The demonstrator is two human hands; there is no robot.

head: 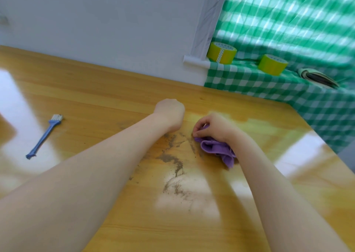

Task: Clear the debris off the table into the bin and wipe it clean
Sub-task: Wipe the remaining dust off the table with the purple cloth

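Note:
Brown gritty debris (173, 162) is smeared in streaks across the middle of the glossy wooden table (96, 90). My right hand (213, 126) grips a crumpled purple cloth (219, 149) against the table at the right edge of the debris. My left hand (170, 113) is curled into a fist just beyond the debris, knuckles away from me; its fingers are hidden and nothing shows in it. No bin is in view.
A small blue brush (45, 135) lies on the table far left. Two yellow tape rolls (221, 53) (272, 64) and a folded booklet (318, 78) sit on a green checked cloth (249, 82) at the back right. A white wall (96, 21) runs behind the table.

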